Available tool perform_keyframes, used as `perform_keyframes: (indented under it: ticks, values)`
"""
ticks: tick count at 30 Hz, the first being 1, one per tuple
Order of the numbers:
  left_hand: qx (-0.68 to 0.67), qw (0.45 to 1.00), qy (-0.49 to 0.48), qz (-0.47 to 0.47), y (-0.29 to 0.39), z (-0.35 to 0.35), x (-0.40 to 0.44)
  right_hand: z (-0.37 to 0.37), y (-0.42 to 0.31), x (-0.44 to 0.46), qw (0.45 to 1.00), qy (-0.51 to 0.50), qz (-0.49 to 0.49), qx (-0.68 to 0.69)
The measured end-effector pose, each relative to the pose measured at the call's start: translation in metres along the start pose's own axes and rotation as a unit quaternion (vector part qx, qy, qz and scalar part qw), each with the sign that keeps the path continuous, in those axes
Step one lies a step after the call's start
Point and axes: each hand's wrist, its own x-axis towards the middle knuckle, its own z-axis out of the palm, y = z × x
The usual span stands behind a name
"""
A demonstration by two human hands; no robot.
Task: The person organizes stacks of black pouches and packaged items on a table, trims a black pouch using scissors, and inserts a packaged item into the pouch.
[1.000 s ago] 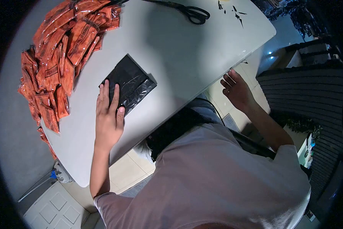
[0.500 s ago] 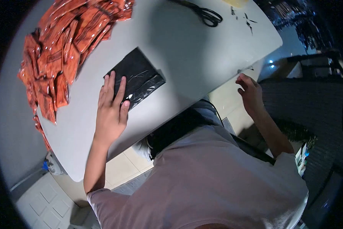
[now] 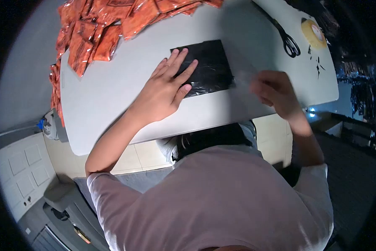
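Observation:
A flat black plastic package (image 3: 211, 67) lies on the white table, its near edge creased and shiny. My left hand (image 3: 169, 85) rests on the package's left side with the fingers spread, holding nothing. Just right of the package, my right hand (image 3: 276, 92) is above the table near its front edge. Its fingers are curled together and smeared by motion. A faint see-through smear shows between that hand and the package; what the fingers hold, if anything, I cannot make out.
Orange printed plastic packets (image 3: 108, 25) are heaped at the back left of the white table (image 3: 108, 96). Black-handled scissors (image 3: 290, 44) and a roll of yellowish tape (image 3: 314, 33) lie at the back right, beside small black scraps (image 3: 318, 66).
My right hand has come from beyond the table's front edge to above the table beside the package. The view has turned; my left hand stays on the package.

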Motion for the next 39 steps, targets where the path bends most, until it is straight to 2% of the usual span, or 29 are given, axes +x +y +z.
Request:
perform_keyframes:
  ticks: [1, 2, 5, 9, 11, 23, 39]
  values:
    - [-0.004, 1.000, -0.002, 0.008, -0.001, -0.001, 0.000, 0.006, 0.006, 0.018, 0.983, -0.079, 0.070, 0.149]
    - [0.000, 1.000, 0.001, 0.000, -0.001, -0.001, -0.001, 0.013, 0.009, 0.032, 0.933, -0.157, 0.141, 0.292]
    - [0.003, 1.000, -0.005, -0.004, 0.000, 0.002, -0.003, 0.033, 0.003, 0.057, 0.938, -0.163, 0.179, 0.247]
    - [-0.016, 1.000, -0.012, -0.018, 0.000, 0.000, -0.001, 0.034, 0.011, 0.064, 0.947, -0.169, 0.175, 0.208]
    - [-0.046, 0.999, -0.003, -0.026, 0.001, -0.002, 0.000, 0.034, 0.013, 0.065, 0.944, -0.172, 0.215, 0.182]
    - [-0.060, 0.998, -0.016, -0.029, 0.003, -0.002, 0.002, 0.032, 0.015, 0.069, 0.927, -0.183, 0.258, 0.202]
    - [-0.036, 0.999, -0.015, -0.005, 0.001, 0.003, 0.000, 0.035, 0.029, 0.069, 0.935, -0.162, 0.254, 0.185]
